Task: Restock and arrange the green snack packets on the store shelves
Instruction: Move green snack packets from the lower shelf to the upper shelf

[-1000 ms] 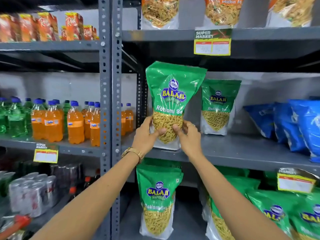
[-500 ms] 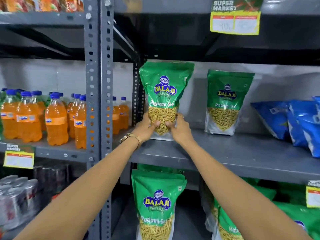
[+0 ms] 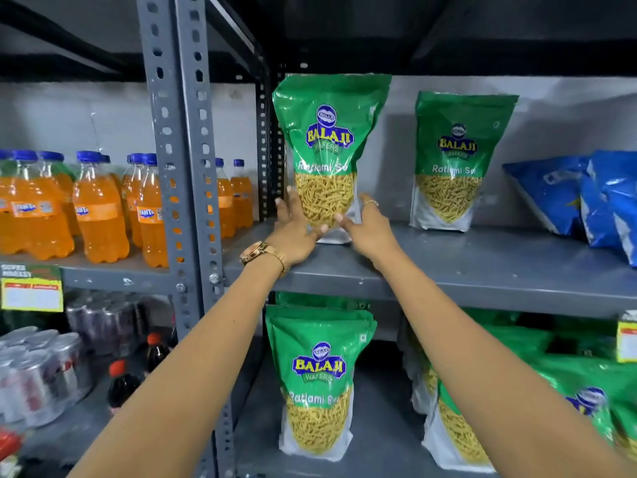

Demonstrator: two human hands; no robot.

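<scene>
A green snack packet (image 3: 329,146) stands upright at the left end of the grey middle shelf (image 3: 465,267). My left hand (image 3: 294,232) grips its lower left side, and my right hand (image 3: 368,229) grips its lower right side. The packet's bottom rests on the shelf. A second green packet (image 3: 455,160) stands upright further right, against the back wall. On the shelf below, another green packet (image 3: 319,377) stands upright, with more green packets (image 3: 458,429) to its right.
Blue snack bags (image 3: 586,198) lean at the right end of the middle shelf. A grey perforated upright post (image 3: 182,150) separates the left bay, which holds orange soda bottles (image 3: 96,208). Cans (image 3: 38,370) and dark bottles sit lower left. Yellow price tags hang on shelf edges.
The held packet has gone from in front of the shelf back and down onto it, at the left end. My thumbs have slid from its front toward its sides.
</scene>
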